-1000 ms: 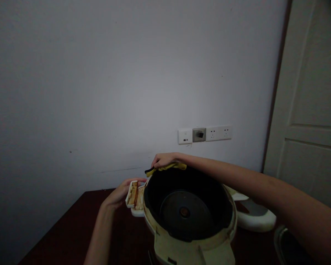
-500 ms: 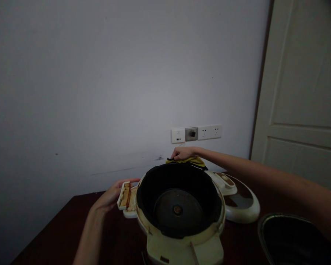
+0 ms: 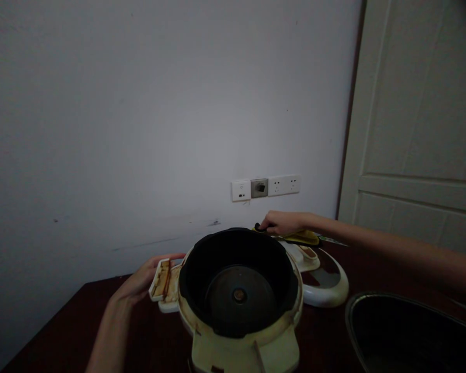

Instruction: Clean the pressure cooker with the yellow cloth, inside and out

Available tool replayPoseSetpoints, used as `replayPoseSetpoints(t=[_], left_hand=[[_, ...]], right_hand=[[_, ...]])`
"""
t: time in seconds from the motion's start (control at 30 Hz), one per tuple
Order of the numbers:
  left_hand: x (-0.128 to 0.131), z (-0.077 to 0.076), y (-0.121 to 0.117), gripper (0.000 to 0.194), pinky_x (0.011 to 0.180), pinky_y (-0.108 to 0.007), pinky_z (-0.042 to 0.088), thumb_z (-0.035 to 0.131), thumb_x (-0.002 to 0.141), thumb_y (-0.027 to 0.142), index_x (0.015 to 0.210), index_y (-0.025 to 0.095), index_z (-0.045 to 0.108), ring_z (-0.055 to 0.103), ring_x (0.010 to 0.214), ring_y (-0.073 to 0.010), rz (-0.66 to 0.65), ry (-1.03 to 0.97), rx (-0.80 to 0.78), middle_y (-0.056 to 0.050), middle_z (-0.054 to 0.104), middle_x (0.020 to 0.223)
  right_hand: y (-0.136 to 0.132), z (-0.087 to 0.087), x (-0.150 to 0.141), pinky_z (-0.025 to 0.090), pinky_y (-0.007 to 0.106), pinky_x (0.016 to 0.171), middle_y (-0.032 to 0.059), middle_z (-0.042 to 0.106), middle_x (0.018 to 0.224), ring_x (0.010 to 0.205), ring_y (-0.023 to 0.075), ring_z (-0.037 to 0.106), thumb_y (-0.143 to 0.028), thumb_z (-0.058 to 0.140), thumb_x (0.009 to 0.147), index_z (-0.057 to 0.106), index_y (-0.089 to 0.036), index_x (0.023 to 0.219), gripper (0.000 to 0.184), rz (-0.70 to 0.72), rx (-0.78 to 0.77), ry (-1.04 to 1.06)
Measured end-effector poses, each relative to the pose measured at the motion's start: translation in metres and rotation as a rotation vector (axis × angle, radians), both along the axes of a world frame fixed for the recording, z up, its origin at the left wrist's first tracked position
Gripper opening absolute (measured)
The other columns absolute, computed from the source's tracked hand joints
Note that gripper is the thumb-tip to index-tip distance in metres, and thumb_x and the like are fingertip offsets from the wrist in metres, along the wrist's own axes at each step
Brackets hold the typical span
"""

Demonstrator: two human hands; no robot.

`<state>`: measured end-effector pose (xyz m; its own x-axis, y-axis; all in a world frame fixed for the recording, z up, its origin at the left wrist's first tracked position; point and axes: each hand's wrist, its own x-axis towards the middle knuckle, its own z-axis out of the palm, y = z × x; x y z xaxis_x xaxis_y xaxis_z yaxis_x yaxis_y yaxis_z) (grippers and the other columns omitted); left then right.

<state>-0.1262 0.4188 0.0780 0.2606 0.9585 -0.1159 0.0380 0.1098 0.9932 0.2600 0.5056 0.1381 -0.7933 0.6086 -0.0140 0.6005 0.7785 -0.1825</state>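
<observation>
A cream-coloured electric cooker body (image 3: 241, 349) stands on the table, its lid off and its dark round inside (image 3: 238, 264) facing up. Stains mark the raised hinge piece (image 3: 162, 280) at its left. My left hand (image 3: 145, 277) holds the cooker at that side; the fingers reach behind the hinge piece and are partly hidden. At the back right of the rim, my right hand (image 3: 285, 223) is closed on a yellow and black cloth (image 3: 305, 238), pressing it along the outside of the rim. Part of the cloth is hidden behind the cooker.
A white oval lid (image 3: 328, 296) lies right of the cooker, beneath my right forearm. A dark pot (image 3: 351, 321) with a pale rim sits at the lower right. Behind the dark red table (image 3: 81, 316) rises a wall with sockets (image 3: 283, 185); a door (image 3: 419, 129) is at right.
My right hand has slid the cloth rightward along the back rim. My left hand keeps its place on the cooker. The whole view has shifted a little to the right.
</observation>
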Motion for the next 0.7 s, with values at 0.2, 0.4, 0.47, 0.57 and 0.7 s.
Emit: replayPoseSetpoints(t=[0.2,0.4,0.47,0.57,0.7], left_hand=[[0.0,-0.001,0.002,0.048,0.073,-0.031,0.051,0.078,0.056,0.027,0.101,0.015,0.068,0.066,0.077,-0.0228,0.002,-0.032,-0.02,-0.009,0.071,0.085],[-0.002,-0.002,0.003,0.051,0.073,-0.033,0.051,0.078,0.058,0.027,0.106,0.016,0.066,0.067,0.079,-0.0248,-0.002,-0.08,-0.079,-0.01,0.072,0.092],[-0.003,-0.004,0.005,0.045,0.075,-0.033,0.051,0.076,0.062,0.028,0.105,0.017,0.067,0.067,0.08,-0.0246,-0.022,-0.098,-0.086,-0.009,0.072,0.093],[-0.007,-0.009,0.01,0.037,0.078,-0.035,0.05,0.071,0.068,0.026,0.104,0.019,0.068,0.066,0.085,-0.0266,-0.05,-0.115,-0.085,-0.008,0.072,0.095],[-0.011,-0.015,0.015,0.04,0.08,-0.037,0.049,0.07,0.067,0.025,0.106,0.019,0.068,0.065,0.089,-0.029,-0.041,-0.102,-0.074,-0.008,0.072,0.097]], right_hand=[[-0.028,0.003,0.02,0.032,0.021,0.057,-0.0013,0.053,0.062,0.055,0.0091,0.041,-0.009,0.043,0.073,0.063,-0.012,0.079,0.022,0.004,0.023,-0.032],[-0.06,-0.007,0.025,0.039,0.025,0.068,0.0051,0.06,0.076,0.069,0.0134,0.051,-0.01,0.043,0.079,0.061,-0.014,0.081,0.019,-0.052,0.166,0.009],[-0.073,-0.011,0.025,0.04,0.026,0.07,0.0064,0.059,0.079,0.073,0.0146,0.051,-0.009,0.041,0.08,0.06,-0.014,0.081,0.019,-0.089,0.202,0.043],[-0.092,-0.017,0.029,0.041,0.028,0.073,0.0068,0.059,0.082,0.076,0.0159,0.052,-0.01,0.04,0.083,0.058,-0.015,0.083,0.019,-0.117,0.21,0.088],[-0.119,-0.025,0.037,0.042,0.03,0.075,0.0061,0.059,0.081,0.081,0.0181,0.053,-0.012,0.039,0.085,0.058,-0.018,0.083,0.021,-0.11,0.211,0.118]])
